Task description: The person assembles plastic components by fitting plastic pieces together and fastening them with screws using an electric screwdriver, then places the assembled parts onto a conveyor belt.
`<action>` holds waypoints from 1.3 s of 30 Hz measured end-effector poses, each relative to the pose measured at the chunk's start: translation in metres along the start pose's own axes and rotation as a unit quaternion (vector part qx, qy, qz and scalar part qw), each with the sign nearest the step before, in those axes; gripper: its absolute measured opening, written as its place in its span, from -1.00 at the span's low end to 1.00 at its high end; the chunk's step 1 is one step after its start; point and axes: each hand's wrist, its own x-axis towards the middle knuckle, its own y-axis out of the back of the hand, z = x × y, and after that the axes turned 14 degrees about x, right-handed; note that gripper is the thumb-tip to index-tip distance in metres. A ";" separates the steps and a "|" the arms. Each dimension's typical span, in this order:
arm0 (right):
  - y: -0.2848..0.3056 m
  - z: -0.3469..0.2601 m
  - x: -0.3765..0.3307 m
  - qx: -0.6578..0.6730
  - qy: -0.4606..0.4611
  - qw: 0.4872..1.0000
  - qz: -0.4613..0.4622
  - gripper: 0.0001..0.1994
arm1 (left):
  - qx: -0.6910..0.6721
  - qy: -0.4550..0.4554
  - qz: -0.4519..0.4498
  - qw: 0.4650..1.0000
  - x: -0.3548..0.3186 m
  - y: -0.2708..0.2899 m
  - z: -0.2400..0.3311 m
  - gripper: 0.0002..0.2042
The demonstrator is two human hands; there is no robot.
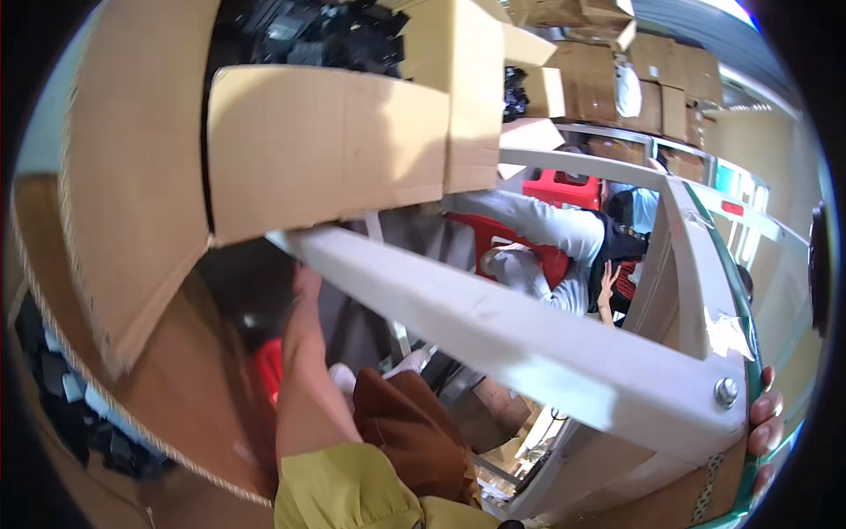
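A big cardboard box [291,141] with its flaps thrown open fills the upper left, and small black parts [308,35] lie inside it; a second box [132,441] with similar black pieces sits low on the left. Across the middle runs a pale frame beam [529,344], its long axis slanting from under the big box down to a bolted corner [725,391] at the lower right. The left forearm [308,388], in a yellow-green sleeve, reaches straight up beneath that beam toward the underside of the big box; the left hand itself is hidden there, so I cannot tell whether it grips anything. The right hand [765,428] is far across at the frame's corner, fingers curled tight around the green-edged rim [747,353]. So the box lies above and nearer the left arm. Behind the frame, another person in a white sleeve [555,229] bends over beside red crates [564,189].
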 end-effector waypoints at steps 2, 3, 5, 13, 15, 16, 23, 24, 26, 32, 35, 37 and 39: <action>-0.006 0.002 0.001 -0.071 -0.017 0.996 -0.047 -0.41 | -0.159 -0.145 -0.001 0.977 0.052 0.089 0.028 -0.54; -0.007 0.004 0.004 -0.093 -0.023 0.993 -0.067 -0.41 | -0.220 -0.223 -0.007 0.950 0.066 0.124 0.026 -0.48; -0.007 0.003 0.012 -0.086 -0.019 0.993 -0.077 -0.42 | -0.283 -0.177 0.117 0.935 0.064 0.109 0.004 -0.60; -0.035 0.021 0.013 -0.009 -0.019 0.993 -0.120 -0.46 | -0.461 -0.132 0.116 0.870 0.113 0.103 -0.020 -0.64; -0.049 0.021 0.012 0.012 -0.023 0.991 -0.131 -0.47 | -0.508 -0.123 0.112 0.845 0.124 0.095 -0.021 -0.65; -0.052 0.022 0.013 0.023 -0.025 0.989 -0.142 -0.47 | -0.536 -0.119 0.108 0.829 0.125 0.101 -0.017 -0.65; -0.063 0.027 0.017 0.103 -0.045 0.975 -0.193 -0.50 | -0.695 -0.093 0.070 0.709 0.154 0.128 -0.021 -0.68; -0.062 0.027 0.019 0.115 -0.045 0.973 -0.196 -0.50 | -0.714 -0.087 0.065 0.692 0.161 0.130 -0.027 -0.69; -0.061 0.023 0.021 0.136 -0.046 0.968 -0.203 -0.51 | -0.750 -0.075 0.056 0.655 0.172 0.138 -0.038 -0.70; -0.033 -0.011 0.021 0.202 -0.047 0.956 -0.209 -0.52 | -0.837 -0.042 0.032 0.544 0.191 0.166 -0.098 -0.72; -0.006 -0.034 0.010 0.242 -0.045 0.950 -0.192 -0.53 | -0.865 -0.029 0.022 0.501 0.190 0.181 -0.151 -0.74; 0.018 -0.053 0.008 0.263 -0.053 0.948 -0.172 -0.53 | -0.880 -0.036 0.017 0.473 0.190 0.206 -0.189 -0.74; 0.010 -0.045 0.004 0.230 -0.023 0.964 -0.130 -0.57 | -0.892 -0.054 -0.011 0.449 0.163 0.237 -0.218 -0.75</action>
